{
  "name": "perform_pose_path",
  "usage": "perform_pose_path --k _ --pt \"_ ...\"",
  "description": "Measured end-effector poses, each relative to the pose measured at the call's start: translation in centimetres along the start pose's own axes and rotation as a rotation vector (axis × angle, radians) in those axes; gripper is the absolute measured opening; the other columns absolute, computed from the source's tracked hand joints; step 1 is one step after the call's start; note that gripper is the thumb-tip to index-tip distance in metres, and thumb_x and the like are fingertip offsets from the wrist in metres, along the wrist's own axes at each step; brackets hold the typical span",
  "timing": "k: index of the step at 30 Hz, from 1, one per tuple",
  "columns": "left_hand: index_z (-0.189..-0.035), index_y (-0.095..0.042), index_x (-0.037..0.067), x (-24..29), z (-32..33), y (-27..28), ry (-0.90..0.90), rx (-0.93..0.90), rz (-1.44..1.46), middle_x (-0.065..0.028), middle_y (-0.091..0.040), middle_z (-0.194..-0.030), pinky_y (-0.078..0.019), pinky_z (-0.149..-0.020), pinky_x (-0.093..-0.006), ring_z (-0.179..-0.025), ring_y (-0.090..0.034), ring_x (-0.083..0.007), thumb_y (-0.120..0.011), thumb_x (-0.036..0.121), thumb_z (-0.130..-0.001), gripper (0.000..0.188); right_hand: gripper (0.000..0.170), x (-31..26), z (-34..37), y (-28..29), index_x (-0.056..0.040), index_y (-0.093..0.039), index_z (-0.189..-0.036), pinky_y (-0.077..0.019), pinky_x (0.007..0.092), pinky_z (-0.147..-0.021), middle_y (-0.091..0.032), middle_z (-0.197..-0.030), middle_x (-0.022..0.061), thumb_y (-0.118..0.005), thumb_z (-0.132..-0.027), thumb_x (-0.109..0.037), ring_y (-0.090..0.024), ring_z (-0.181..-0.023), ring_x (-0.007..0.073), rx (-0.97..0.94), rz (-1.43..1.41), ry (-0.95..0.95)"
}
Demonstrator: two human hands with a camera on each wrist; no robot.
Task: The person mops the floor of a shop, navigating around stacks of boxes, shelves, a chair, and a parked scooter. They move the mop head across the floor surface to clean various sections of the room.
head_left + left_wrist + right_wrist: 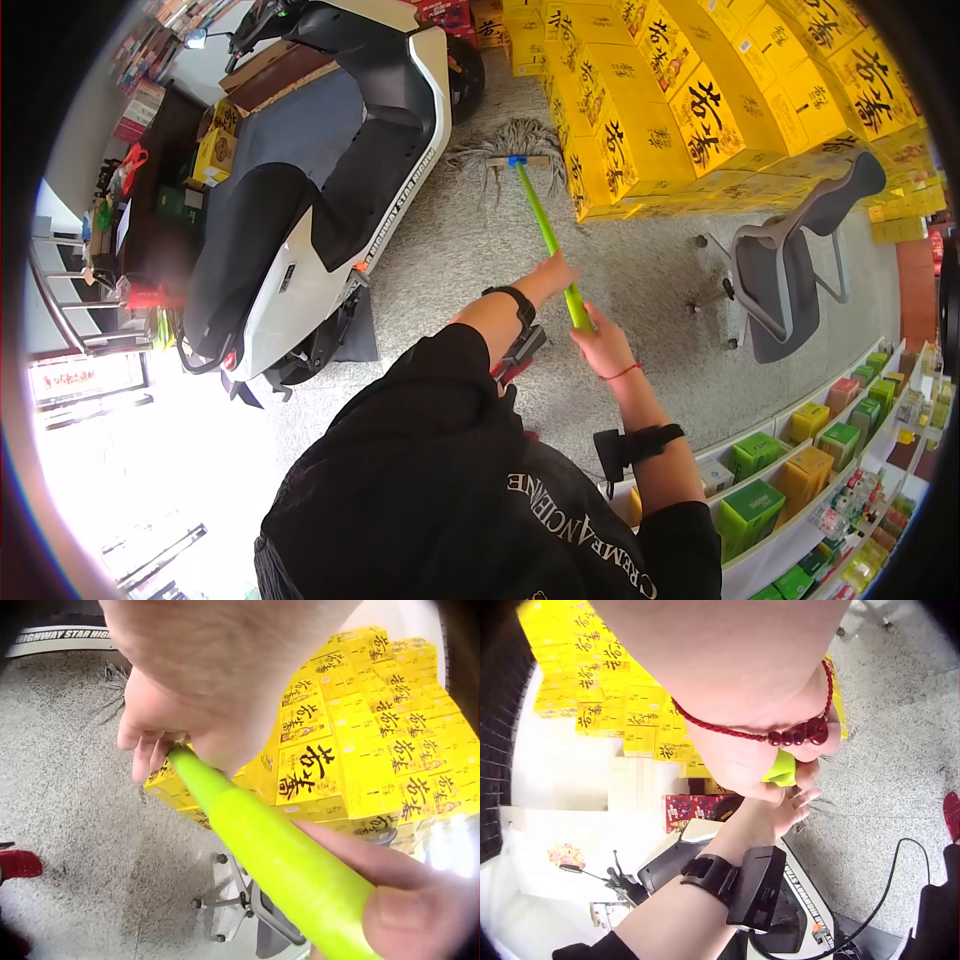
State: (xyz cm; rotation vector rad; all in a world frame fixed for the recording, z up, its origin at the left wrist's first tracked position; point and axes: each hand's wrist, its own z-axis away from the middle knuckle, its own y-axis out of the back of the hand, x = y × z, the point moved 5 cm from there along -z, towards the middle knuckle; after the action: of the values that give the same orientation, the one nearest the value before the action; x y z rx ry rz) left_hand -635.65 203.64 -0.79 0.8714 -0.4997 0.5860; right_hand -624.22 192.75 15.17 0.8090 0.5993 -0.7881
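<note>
A mop with a green handle reaches forward across the speckled floor. Its grey string head, on a clamp with a blue middle, lies spread beside the stacked yellow boxes. My left hand grips the handle partway up, fingers wrapped round it in the left wrist view. Closer to my body, the right hand holds the thicker top end of the handle. A red beaded bracelet circles the right wrist. In the right wrist view, the right hand mostly covers the handle end.
Yellow boxes are piled along the far right side. A black-and-white scooter stands on the left, near the mop head. To the right is a grey wheeled chair. Shelves with small green and yellow boxes curve along the lower right.
</note>
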Motion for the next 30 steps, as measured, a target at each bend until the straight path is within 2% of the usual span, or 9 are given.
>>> perform_pose_path --k 3,5,11,15,17,19,23,25,30 --pt "-0.130 -0.030 -0.005 0.8 1.7 2.2 0.048 -0.084 0.021 -0.0243 -0.059 -0.103 -0.0480 -0.079 -0.0413 -0.094 -0.059 -0.0350 -0.057 0.040 -0.078 0.074 0.055 -0.8 -0.5 -0.8 -0.0065 -0.042 -0.127 -0.0472 0.0368 -0.055 -0.061 -0.074 0.0177 -0.059 -0.077 -0.024 -0.060 -0.058 0.0297 -0.023 -0.048 0.035" --pt "-0.128 -0.032 -0.005 0.4 2.7 1.6 0.079 -0.167 0.034 -0.0240 -0.059 -0.103 -0.0480 -0.080 -0.0411 -0.095 -0.059 -0.0350 -0.059 0.037 -0.077 0.071 0.058 1.1 0.6 -2.2 -0.0079 -0.039 -0.129 -0.0483 0.0389 -0.061 -0.062 -0.081 0.0202 -0.059 -0.077 -0.025 -0.062 -0.067 0.0330 -0.054 0.000 -0.026" --pt "-0.127 -0.032 -0.006 -8.3 2.4 -12.3 -0.073 -0.117 0.210 -0.0238 -0.058 -0.104 -0.0483 -0.080 -0.0400 -0.095 -0.059 -0.0340 -0.069 0.036 -0.068 0.082 0.061 8.3 7.7 -5.7 -0.0063 -0.036 -0.131 -0.0465 0.0431 -0.075 -0.059 -0.098 0.0256 -0.060 -0.078 -0.024 -0.059 -0.088 0.0394 -0.071 0.072 0.030" --pt "-0.132 -0.021 -0.009 -10.3 4.5 -20.3 -0.260 -0.162 0.255 -0.0243 -0.058 -0.102 -0.0489 -0.078 -0.0382 -0.094 -0.060 -0.0314 -0.071 0.037 -0.064 0.096 0.061 7.6 14.5 -5.6 -0.0054 -0.037 -0.131 -0.0481 0.0399 -0.070 -0.061 -0.091 0.0233 -0.061 -0.078 -0.024 -0.062 -0.079 0.0346 -0.100 0.075 0.081" --pt "-0.132 -0.018 -0.011 -7.7 7.7 -18.2 -0.340 -0.144 0.295 -0.0247 -0.058 -0.100 -0.0504 -0.074 -0.0371 -0.091 -0.061 -0.0304 -0.071 0.037 -0.064 0.099 0.062 7.6 17.8 -5.0 -0.0058 -0.037 -0.131 -0.0491 0.0357 -0.064 -0.063 -0.081 0.0198 -0.062 -0.078 -0.024 -0.064 -0.068 0.0275 -0.148 0.020 -0.121" --pt "-0.128 -0.024 -0.012 -4.4 15.2 -13.8 0.036 -0.248 0.244 -0.0235 -0.059 -0.092 -0.0505 -0.067 -0.0354 -0.082 -0.061 -0.0258 -0.071 0.031 -0.063 0.091 0.062 8.0 20.6 -4.6 -0.0058 -0.037 -0.131 -0.0490 0.0340 -0.061 -0.063 -0.078 0.0184 -0.062 -0.077 -0.024 -0.063 -0.064 0.0248 -0.150 0.039 -0.129" --pt "-0.126 -0.021 -0.015 -1.9 19.8 -11.4 0.106 -0.350 0.149 -0.0222 -0.061 -0.079 -0.0504 -0.056 -0.0352 -0.066 -0.062 -0.0257 -0.069 0.041 -0.065 0.097 0.062 6.7 24.5 -3.9 -0.0062 -0.037 -0.131 -0.0488 0.0335 -0.058 -0.063 -0.075 0.0180 -0.062 -0.077 -0.023 -0.063 -0.061 0.0239 -0.175 0.111 -0.156" --pt "-0.119 -0.034 -0.019 -2.3 19.1 -12.1 0.084 -0.369 0.114 -0.0133 -0.053 -0.049 -0.0428 -0.036 -0.0332 -0.037 -0.052 -0.0245 -0.067 0.038 -0.068 0.083 0.061 6.1 25.4 -3.7 -0.0073 -0.038 -0.131 -0.0488 0.0339 -0.058 -0.063 -0.074 0.0180 -0.062 -0.077 -0.023 -0.063 -0.061 0.0244 -0.157 0.133 -0.126" --pt "-0.098 -0.054 -0.015 -3.4 15.4 -13.5 0.030 -0.461 0.025 -0.0193 -0.059 -0.064 -0.0481 -0.051 -0.0388 -0.056 -0.060 -0.0289 -0.062 0.033 -0.074 0.054 0.059 5.8 24.5 -3.7 -0.0108 -0.040 -0.130 -0.0487 0.0372 -0.060 -0.063 -0.075 0.0194 -0.061 -0.076 -0.025 -0.063 -0.065 0.0298 -0.083 0.281 0.013"
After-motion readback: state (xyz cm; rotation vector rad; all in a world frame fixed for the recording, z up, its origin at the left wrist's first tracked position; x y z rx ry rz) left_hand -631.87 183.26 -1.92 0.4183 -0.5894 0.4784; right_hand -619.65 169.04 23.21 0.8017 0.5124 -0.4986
